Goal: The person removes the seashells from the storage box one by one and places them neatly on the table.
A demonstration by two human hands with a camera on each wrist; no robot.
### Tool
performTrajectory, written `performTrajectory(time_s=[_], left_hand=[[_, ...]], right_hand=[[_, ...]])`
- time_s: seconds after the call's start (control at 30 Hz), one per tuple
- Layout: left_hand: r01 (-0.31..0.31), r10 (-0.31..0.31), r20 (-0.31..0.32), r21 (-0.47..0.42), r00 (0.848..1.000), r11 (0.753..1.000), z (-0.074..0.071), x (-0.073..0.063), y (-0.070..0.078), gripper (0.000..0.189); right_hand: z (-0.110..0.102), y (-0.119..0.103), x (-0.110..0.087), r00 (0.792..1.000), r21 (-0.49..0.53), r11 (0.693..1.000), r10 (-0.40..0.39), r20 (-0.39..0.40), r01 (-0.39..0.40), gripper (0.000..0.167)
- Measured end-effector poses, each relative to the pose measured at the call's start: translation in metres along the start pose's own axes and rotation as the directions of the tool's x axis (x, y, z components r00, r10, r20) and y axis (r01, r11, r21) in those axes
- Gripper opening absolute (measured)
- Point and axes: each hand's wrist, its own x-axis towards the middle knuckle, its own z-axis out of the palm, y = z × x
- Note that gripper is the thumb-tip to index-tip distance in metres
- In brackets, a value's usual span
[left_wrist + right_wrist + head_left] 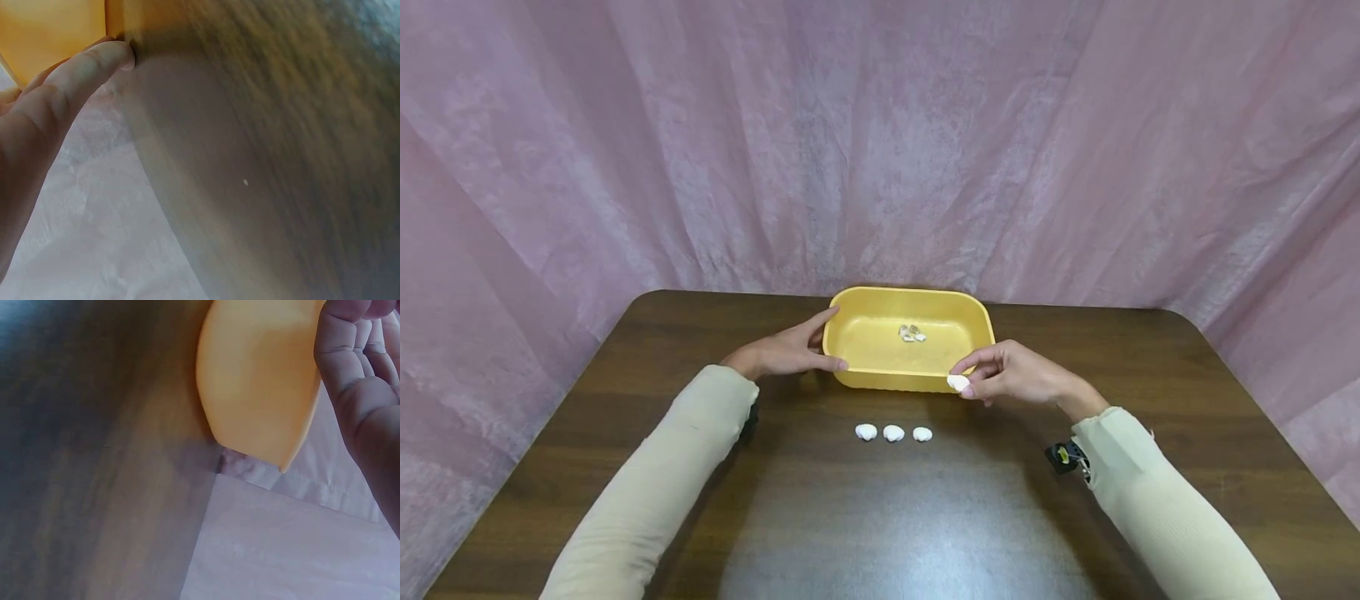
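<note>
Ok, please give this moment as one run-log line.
left hand: holds yellow basin | right hand: pinches white shell | table: three white shells in a row

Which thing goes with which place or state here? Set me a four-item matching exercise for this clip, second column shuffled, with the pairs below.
Things:
1. left hand
2. right hand
3. row of three white shells
4. cluster of small pieces

Places and states:
A. on the bare table
B. inside the yellow tub
C. pinching a single white shell
D. touching the tub's left end

Pairs: 1-D, 2-C, 3-A, 4-B
</note>
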Motion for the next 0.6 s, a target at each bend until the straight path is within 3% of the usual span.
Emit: performTrajectory(time_s=[0.6], left_hand=[[0.005, -0.005, -0.001, -0.002, 1.0, 1.0, -0.001, 0.0, -0.001, 0.11]], right_hand=[[0.025, 0.023, -0.012, 0.998, 0.076, 0.996, 0.038, 0.055, -0.043, 0.03]])
